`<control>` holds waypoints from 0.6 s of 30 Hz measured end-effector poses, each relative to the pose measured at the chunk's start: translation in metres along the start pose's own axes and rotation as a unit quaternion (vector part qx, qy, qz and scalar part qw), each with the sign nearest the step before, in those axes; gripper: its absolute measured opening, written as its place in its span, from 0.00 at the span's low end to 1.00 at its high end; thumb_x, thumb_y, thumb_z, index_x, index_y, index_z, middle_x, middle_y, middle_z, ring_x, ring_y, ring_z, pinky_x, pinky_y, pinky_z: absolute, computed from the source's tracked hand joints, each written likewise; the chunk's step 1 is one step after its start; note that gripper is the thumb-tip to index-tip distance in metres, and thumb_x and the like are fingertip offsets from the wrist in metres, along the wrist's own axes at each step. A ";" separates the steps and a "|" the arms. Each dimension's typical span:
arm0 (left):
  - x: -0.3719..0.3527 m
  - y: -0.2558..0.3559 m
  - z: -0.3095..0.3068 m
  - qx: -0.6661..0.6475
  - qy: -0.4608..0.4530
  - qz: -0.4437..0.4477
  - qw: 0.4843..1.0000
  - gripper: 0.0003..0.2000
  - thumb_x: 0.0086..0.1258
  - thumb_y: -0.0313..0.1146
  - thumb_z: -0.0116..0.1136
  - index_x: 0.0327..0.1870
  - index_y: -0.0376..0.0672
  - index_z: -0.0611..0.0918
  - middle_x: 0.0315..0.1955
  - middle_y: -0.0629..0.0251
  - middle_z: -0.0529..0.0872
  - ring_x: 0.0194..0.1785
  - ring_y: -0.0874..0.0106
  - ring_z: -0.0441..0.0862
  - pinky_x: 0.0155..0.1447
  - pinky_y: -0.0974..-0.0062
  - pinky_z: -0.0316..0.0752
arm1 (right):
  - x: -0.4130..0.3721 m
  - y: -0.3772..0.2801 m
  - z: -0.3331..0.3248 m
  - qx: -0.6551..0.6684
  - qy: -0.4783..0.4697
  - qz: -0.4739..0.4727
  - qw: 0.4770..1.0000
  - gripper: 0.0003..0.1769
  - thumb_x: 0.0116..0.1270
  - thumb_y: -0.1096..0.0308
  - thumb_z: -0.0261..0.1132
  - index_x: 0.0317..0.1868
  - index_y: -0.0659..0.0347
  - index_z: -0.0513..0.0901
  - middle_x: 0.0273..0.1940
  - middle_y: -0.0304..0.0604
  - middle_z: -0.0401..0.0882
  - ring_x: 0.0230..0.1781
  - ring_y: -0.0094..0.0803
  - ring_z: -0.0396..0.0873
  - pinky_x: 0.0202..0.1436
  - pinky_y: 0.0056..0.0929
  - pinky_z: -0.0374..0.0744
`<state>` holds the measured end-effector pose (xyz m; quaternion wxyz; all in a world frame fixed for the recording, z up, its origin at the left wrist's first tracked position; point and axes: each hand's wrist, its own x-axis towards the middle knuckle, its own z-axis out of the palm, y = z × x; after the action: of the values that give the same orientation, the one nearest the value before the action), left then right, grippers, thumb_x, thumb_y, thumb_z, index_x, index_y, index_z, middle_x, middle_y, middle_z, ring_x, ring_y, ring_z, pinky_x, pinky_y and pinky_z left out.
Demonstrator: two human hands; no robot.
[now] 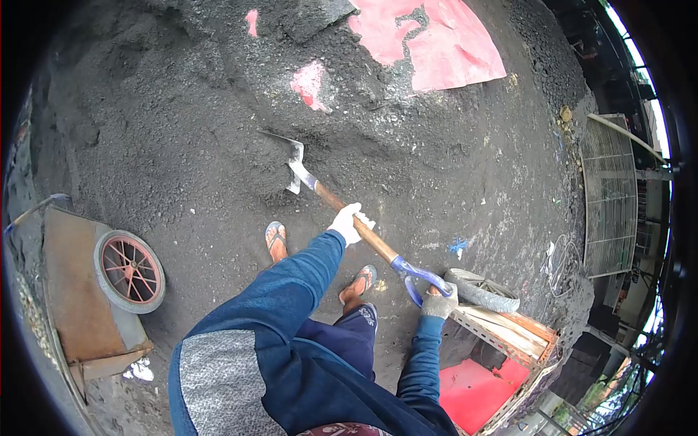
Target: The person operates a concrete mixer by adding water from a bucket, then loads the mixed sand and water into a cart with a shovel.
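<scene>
A shovel (331, 197) with a wooden shaft and a blue D-shaped handle slants across the middle of the head view. Its worn metal blade (297, 161) is at the dark, gritty material (182, 123), and part of the blade edge is hidden there. My left hand (347, 223), in a pale glove, is wrapped round the middle of the shaft. At the other end, my gloved right hand (440, 299) is closed on the blue handle. Both my feet, in flip-flops (275, 236), stand on the dark ground just below the blade.
To the left is a rusty metal cart (80, 269) with a spoked wheel (130, 271). Near my right hand lie a grey tyre-like object (483, 291) and a metal frame (547, 356) with wood and red sheeting. A torn pink sheet (454, 51) lies ahead; a metal grille (609, 196) stands far right.
</scene>
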<state>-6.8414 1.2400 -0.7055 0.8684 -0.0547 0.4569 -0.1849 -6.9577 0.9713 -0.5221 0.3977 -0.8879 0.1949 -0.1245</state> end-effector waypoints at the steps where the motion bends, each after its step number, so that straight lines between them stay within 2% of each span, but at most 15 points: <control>1: -0.017 0.031 -0.007 0.013 0.009 0.048 0.999 0.11 0.65 0.36 0.67 0.30 0.50 0.74 0.23 0.69 0.74 0.26 0.65 0.75 0.51 0.51 0.78 | -0.009 -0.005 0.026 -0.007 -0.015 -0.022 1.000 0.13 0.59 0.65 0.74 0.34 0.65 0.81 0.29 0.40 0.83 0.30 0.25 0.79 0.34 0.30 0.78; 2: -0.034 0.068 -0.017 0.026 0.019 0.096 0.995 0.12 0.65 0.37 0.68 0.30 0.50 0.73 0.23 0.69 0.74 0.26 0.65 0.74 0.50 0.51 0.79 | -0.027 -0.016 0.058 -0.015 -0.030 -0.043 0.999 0.12 0.59 0.67 0.74 0.35 0.64 0.81 0.29 0.40 0.83 0.30 0.25 0.81 0.34 0.29 0.79; 3: -0.050 0.103 -0.034 0.048 0.005 0.145 0.988 0.13 0.64 0.38 0.69 0.31 0.50 0.73 0.22 0.70 0.73 0.26 0.65 0.75 0.46 0.50 0.79 | -0.049 -0.037 0.087 0.047 -0.083 0.010 0.995 0.12 0.58 0.67 0.75 0.35 0.65 0.81 0.29 0.40 0.84 0.31 0.26 0.82 0.35 0.28 0.80; 4: -0.069 0.134 -0.047 0.065 0.040 0.182 0.980 0.14 0.64 0.41 0.69 0.31 0.51 0.73 0.21 0.70 0.73 0.26 0.65 0.75 0.44 0.51 0.79 | -0.073 -0.016 0.123 0.193 -0.170 0.097 0.962 0.13 0.58 0.68 0.76 0.36 0.65 0.81 0.32 0.41 0.85 0.28 0.27 0.82 0.32 0.28 0.80; 5: -0.092 0.159 -0.056 0.080 0.064 0.221 0.970 0.15 0.63 0.43 0.70 0.31 0.51 0.73 0.21 0.70 0.73 0.27 0.65 0.76 0.43 0.51 0.80 | -0.096 -0.033 0.139 0.211 -0.223 0.138 0.942 0.14 0.57 0.65 0.76 0.35 0.64 0.82 0.33 0.43 0.85 0.33 0.31 0.81 0.38 0.32 0.78; 8: -0.122 0.181 -0.080 0.094 0.099 0.263 0.955 0.17 0.62 0.47 0.70 0.32 0.50 0.73 0.24 0.68 0.74 0.28 0.64 0.77 0.42 0.52 0.81 | -0.115 -0.096 0.123 0.132 -0.318 0.062 0.937 0.18 0.56 0.57 0.76 0.34 0.63 0.83 0.36 0.50 0.83 0.47 0.43 0.78 0.55 0.46 0.73; 9: -0.123 0.161 -0.073 0.090 0.104 0.244 0.960 0.18 0.62 0.47 0.70 0.36 0.47 0.74 0.27 0.64 0.75 0.32 0.61 0.79 0.43 0.50 0.81 | -0.103 -0.087 0.113 0.137 -0.331 0.087 0.930 0.19 0.55 0.55 0.77 0.34 0.62 0.83 0.37 0.53 0.82 0.52 0.48 0.77 0.61 0.50 0.71; 10: -0.108 0.129 -0.070 0.054 0.129 0.266 0.954 0.19 0.63 0.47 0.70 0.39 0.45 0.74 0.30 0.60 0.77 0.35 0.58 0.80 0.45 0.48 0.82 | -0.087 -0.058 0.103 0.143 -0.349 0.135 0.916 0.18 0.56 0.59 0.77 0.36 0.64 0.82 0.35 0.49 0.82 0.43 0.41 0.82 0.50 0.44 0.80; 12: -0.062 0.060 -0.081 -0.006 0.117 0.216 0.969 0.17 0.64 0.45 0.70 0.39 0.46 0.75 0.32 0.58 0.79 0.36 0.59 0.80 0.46 0.47 0.81 | -0.058 -0.006 0.062 0.208 -0.229 0.261 0.914 0.16 0.57 0.68 0.76 0.41 0.66 0.81 0.33 0.41 0.82 0.27 0.28 0.80 0.33 0.29 0.80; 13: -0.028 0.022 -0.103 -0.036 0.087 0.140 0.986 0.14 0.65 0.43 0.69 0.37 0.47 0.76 0.30 0.60 0.79 0.33 0.60 0.80 0.48 0.46 0.80 | -0.050 0.024 0.039 0.199 -0.146 0.246 0.937 0.13 0.61 0.70 0.75 0.39 0.64 0.79 0.27 0.39 0.80 0.16 0.24 0.75 0.20 0.24 0.74; 14: 0.003 -0.025 -0.128 -0.029 0.054 0.074 0.995 0.12 0.67 0.41 0.67 0.36 0.49 0.75 0.32 0.60 0.79 0.38 0.58 0.81 0.48 0.42 0.80 | -0.045 0.063 0.004 0.175 -0.098 0.293 0.935 0.10 0.60 0.75 0.73 0.38 0.65 0.79 0.28 0.41 0.80 0.17 0.24 0.75 0.19 0.25 0.73; 15: 0.017 -0.078 -0.133 -0.050 0.069 0.001 0.996 0.12 0.67 0.41 0.67 0.40 0.48 0.75 0.34 0.59 0.79 0.38 0.57 0.81 0.49 0.42 0.80 | -0.050 0.133 -0.039 0.006 -0.062 0.239 0.969 0.07 0.59 0.79 0.70 0.37 0.66 0.79 0.27 0.42 0.81 0.17 0.28 0.76 0.18 0.29 0.74; 16: 0.020 -0.130 -0.125 -0.007 0.101 -0.001 0.995 0.12 0.66 0.40 0.67 0.37 0.48 0.75 0.26 0.62 0.75 0.29 0.60 0.77 0.50 0.45 0.79 | -0.054 0.170 -0.080 -0.005 -0.010 0.222 0.975 0.05 0.59 0.81 0.67 0.36 0.66 0.80 0.27 0.42 0.81 0.19 0.31 0.77 0.20 0.33 0.76; 17: 0.026 -0.174 -0.122 0.011 0.198 -0.043 0.979 0.16 0.66 0.39 0.67 0.45 0.45 0.74 0.35 0.59 0.75 0.36 0.58 0.78 0.53 0.40 0.78 | -0.044 0.096 -0.106 -0.037 -0.005 0.356 0.934 0.05 0.54 0.79 0.67 0.34 0.68 0.84 0.28 0.44 0.83 0.26 0.31 0.81 0.32 0.34 0.81; 18: 0.031 -0.204 -0.132 -0.001 0.153 -0.114 0.982 0.24 0.65 0.39 0.69 0.54 0.41 0.69 0.43 0.56 0.73 0.46 0.54 0.78 0.57 0.38 0.77 | -0.045 0.131 -0.142 -0.152 -0.017 0.331 0.931 0.08 0.55 0.80 0.65 0.37 0.69 0.85 0.32 0.48 0.85 0.29 0.33 0.83 0.33 0.35 0.82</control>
<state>-6.9881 1.0492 -0.7512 0.7614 -0.0783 0.5753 -0.2883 -7.0838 0.8188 -0.5313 0.2801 -0.8247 0.4877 0.0600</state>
